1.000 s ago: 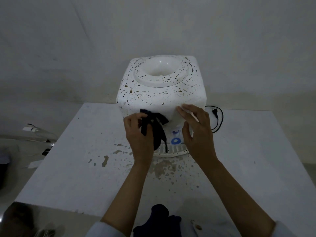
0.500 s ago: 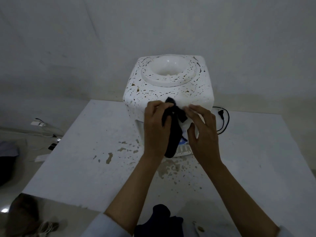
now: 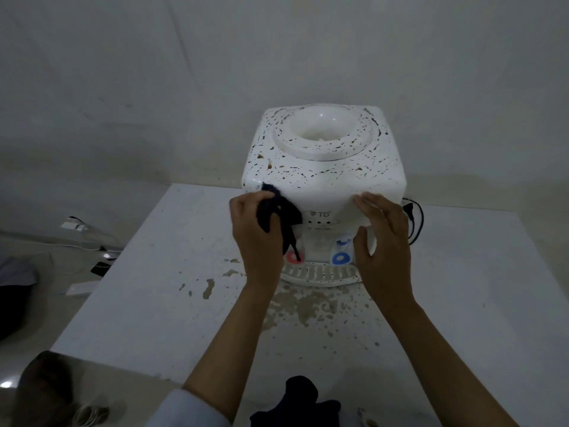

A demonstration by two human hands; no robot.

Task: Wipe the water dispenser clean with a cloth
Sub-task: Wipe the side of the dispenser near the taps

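While gripping cloth (image 3: 278,215) w/ left hand (image 3: 257,238), right hand (image 3: 383,238) fingers (image 3: 368,204) flat on dispenser (image 3: 323,167): front partly wiped, top still speckled.

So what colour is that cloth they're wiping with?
Very dark navy cloth, nearly black, seen in the head view.

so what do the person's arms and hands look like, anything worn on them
Both forearms are bare. The left hand and right hand wear no gloves; no ring, watch or bracelet shows from this view. Each arm ends near the elbow in a pale, light-coloured sleeve: the left sleeve is clear, the right barely shows at the picture's bottom edge.
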